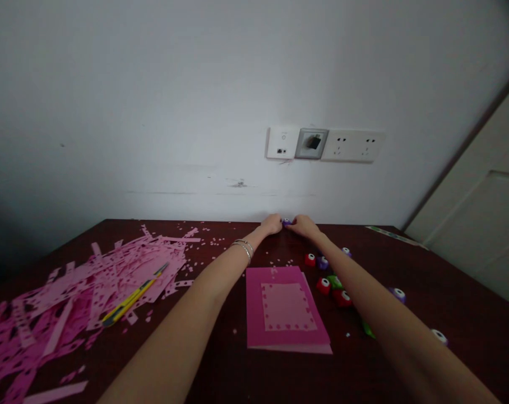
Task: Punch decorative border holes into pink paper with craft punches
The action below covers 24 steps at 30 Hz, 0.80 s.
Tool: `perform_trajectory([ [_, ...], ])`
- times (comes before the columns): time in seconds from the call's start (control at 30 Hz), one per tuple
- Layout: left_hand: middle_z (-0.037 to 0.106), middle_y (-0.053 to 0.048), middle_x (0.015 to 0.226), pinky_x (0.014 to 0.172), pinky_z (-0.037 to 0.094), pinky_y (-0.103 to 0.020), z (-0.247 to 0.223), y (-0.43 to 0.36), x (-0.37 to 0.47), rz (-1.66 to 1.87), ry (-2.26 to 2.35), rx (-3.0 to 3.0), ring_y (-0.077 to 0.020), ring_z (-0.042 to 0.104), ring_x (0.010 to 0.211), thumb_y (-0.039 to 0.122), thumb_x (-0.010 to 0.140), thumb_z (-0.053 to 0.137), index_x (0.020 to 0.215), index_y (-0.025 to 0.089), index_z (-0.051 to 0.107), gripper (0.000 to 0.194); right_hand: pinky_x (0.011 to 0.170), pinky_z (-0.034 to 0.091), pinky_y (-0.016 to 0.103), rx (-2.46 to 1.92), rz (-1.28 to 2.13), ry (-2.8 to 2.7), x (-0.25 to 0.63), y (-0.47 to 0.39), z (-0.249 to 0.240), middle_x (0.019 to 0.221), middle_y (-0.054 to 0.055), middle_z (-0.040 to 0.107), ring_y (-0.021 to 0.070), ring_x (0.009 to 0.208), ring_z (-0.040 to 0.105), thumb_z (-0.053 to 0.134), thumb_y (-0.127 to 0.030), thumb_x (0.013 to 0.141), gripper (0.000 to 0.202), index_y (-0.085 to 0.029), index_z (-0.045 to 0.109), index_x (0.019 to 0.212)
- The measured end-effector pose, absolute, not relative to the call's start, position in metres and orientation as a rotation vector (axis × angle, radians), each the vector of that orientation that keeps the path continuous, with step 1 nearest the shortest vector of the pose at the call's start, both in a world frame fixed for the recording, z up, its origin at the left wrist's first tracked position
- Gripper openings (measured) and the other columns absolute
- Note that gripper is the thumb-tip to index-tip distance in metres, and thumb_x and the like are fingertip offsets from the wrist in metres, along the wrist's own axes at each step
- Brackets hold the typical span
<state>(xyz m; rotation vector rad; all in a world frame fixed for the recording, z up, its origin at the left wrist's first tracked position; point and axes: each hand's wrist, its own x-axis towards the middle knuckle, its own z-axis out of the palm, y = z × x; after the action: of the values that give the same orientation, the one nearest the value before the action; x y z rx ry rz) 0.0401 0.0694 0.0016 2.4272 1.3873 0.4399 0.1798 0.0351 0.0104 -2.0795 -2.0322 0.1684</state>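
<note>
Far across the table, close to the wall, a small purple paper punch [286, 222] with a white, eye-like top sits between my two hands. My left hand [272, 224] is closed at its left side, the fingertips partly hidden. From the right, my right hand [304, 226] pinches the punch between thumb and fingers. Whether any paper is in the punch is too small to tell. Nearer to me lies a magenta folded card [257, 308], with a light pink panel [285, 306] edged by small punched shapes on its front.
Several red, purple and green punches, among them a red punch [323, 286], lie around my right forearm. A heap of pink paper strips [111, 280] covers the left side, with a yellow utility knife [132, 297] on it. A ruler-like strip [395, 237] lies back right. Wall sockets [353, 146] are above.
</note>
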Motion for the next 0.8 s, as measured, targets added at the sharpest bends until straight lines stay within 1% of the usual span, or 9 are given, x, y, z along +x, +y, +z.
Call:
perform_trajectory([
  [0.17,0.064,-0.017,0.101,0.077,0.046,-0.036,-0.005,0.074,0.046,0.44,1.433,2.377,-0.0259,0.06,0.092,0.019,0.079,0.045,0.096,0.01,0.064,0.027,0.065,0.046,0.028,-2.153,0.113,-1.941,0.174,0.036,0.007,0.094,0.016,0.067,0.0247,0.087,0.063,0.054,-0.046,0.076,0.04,-0.013,0.067,0.093],
  [0.27,0.064,-0.016,0.101,0.077,0.045,-0.035,-0.007,0.074,0.046,0.456,1.429,2.365,-0.0255,0.059,0.093,0.019,0.08,0.045,0.095,0.012,0.065,0.026,0.066,0.046,0.028,-2.177,0.103,-1.906,0.172,0.035,0.006,0.096,0.017,0.066,0.0258,0.088,0.063,0.053,-0.046,0.076,0.041,-0.013,0.066,0.095],
  [0.37,0.065,-0.013,0.099,0.078,0.044,-0.032,-0.006,0.072,0.043,0.485,1.403,2.363,-0.023,0.059,0.092,0.019,0.08,0.047,0.093,0.013,0.066,0.025,0.064,0.046,0.029,-2.183,0.088,-1.905,0.17,0.032,0.006,0.094,0.017,0.066,0.0264,0.087,0.063,0.054,-0.046,0.074,0.041,-0.013,0.066,0.094],
  [0.47,0.068,-0.01,0.089,0.076,0.044,-0.028,-0.005,0.071,0.037,0.522,1.35,2.368,-0.0193,0.06,0.084,0.018,0.079,0.047,0.089,0.013,0.068,0.023,0.064,0.046,0.028,-2.173,0.051,-1.926,0.167,0.028,0.009,0.092,0.016,0.067,0.026,0.085,0.063,0.055,-0.046,0.072,0.04,-0.013,0.067,0.092],
  [0.6,0.066,-0.005,0.07,0.067,0.044,-0.024,0.001,0.068,0.027,0.579,1.254,2.37,-0.0141,0.057,0.067,0.017,0.082,0.046,0.088,0.011,0.069,0.025,0.064,0.045,0.029,-2.123,-0.013,-1.973,0.165,0.02,0.019,0.09,0.016,0.067,0.0256,0.083,0.063,0.055,-0.045,0.072,0.039,-0.013,0.067,0.09],
  [0.73,0.062,-0.003,0.063,0.054,0.042,-0.022,0.014,0.061,0.014,0.617,1.154,2.325,-0.0093,0.051,0.052,0.02,0.083,0.046,0.09,0.01,0.068,0.026,0.062,0.043,0.027,-2.024,-0.07,-2.054,0.166,0.009,0.037,0.088,0.013,0.068,0.0245,0.081,0.062,0.056,-0.043,0.071,0.035,-0.016,0.068,0.089],
  [0.8,0.06,-0.002,0.062,0.048,0.039,-0.021,0.024,0.053,0.006,0.62,1.085,2.268,-0.0082,0.049,0.048,0.02,0.082,0.047,0.09,0.009,0.068,0.025,0.06,0.041,0.026,-1.953,-0.072,-2.109,0.168,0.001,0.048,0.086,0.011,0.068,0.0229,0.079,0.062,0.057,-0.041,0.07,0.032,-0.017,0.068,0.087],
])
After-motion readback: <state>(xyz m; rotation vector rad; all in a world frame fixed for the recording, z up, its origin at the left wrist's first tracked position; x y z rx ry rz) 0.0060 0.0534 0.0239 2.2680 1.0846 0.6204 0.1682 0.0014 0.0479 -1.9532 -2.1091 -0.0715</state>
